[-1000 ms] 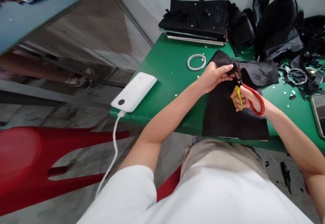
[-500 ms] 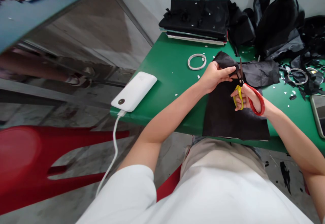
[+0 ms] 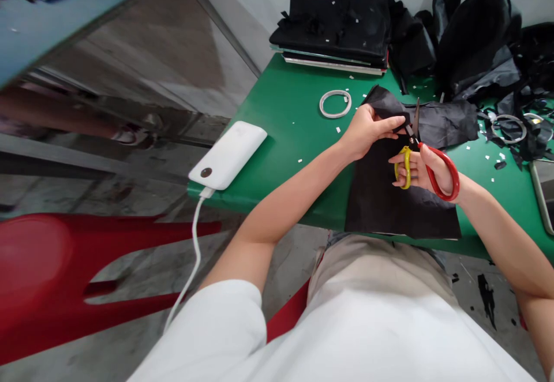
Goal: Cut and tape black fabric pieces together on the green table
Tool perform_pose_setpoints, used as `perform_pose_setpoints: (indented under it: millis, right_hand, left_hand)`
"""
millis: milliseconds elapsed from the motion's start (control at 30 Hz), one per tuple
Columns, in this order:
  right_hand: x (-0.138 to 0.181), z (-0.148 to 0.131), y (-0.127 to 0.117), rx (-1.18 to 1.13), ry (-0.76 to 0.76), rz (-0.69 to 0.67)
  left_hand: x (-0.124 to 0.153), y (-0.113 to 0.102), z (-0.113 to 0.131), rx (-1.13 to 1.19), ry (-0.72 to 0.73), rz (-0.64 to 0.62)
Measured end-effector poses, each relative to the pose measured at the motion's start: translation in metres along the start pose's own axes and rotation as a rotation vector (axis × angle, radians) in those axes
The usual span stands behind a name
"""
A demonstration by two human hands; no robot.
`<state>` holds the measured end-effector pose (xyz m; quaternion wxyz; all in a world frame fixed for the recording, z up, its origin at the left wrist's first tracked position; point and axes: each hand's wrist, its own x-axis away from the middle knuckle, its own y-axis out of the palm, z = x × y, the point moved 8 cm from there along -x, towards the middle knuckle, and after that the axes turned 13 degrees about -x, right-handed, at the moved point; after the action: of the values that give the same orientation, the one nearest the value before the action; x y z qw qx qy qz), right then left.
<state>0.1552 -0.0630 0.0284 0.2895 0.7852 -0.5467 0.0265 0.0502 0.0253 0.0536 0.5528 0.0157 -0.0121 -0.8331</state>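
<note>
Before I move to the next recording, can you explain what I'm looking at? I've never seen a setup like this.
There is no robot here: these are a person's own bare hands. All the pictures come from one camera worn on the head, looking forward and down.

The left hand pinches a black piece of material. The right hand holds scissors with one red and one yellow handle, blades parted beside that piece.

Under the hands, a flat black sheet lies on a green table. Also on the table are a pale ring, a white device with a cable plugged in, a black-topped stack and bunched black material.
</note>
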Motion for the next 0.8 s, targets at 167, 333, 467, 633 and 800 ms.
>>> perform_pose_setpoints:
  millis: [167,333,467,633,800]
  right_hand:
    - [-0.003,0.000,0.002,-0.014,0.015,-0.022]
    - [-0.002,-0.002,0.003,0.001,-0.019,-0.011]
    - [0.001,-0.003,0.005,0.038,-0.070,-0.014]
    - [0.002,-0.004,0.004,0.050,-0.078,0.000]
    - [0.000,-0.003,0.005,0.032,-0.061,-0.026]
  left_hand:
    - [0.001,-0.001,0.002,-0.014,0.013,0.023]
    - [0.005,0.001,0.007,-0.065,0.057,0.047]
    - [0.010,0.008,0.007,-0.100,0.071,0.016]
    - [0.012,0.014,0.012,-0.142,0.128,-0.028]
    - [0.009,0.014,0.014,-0.141,0.187,-0.054]
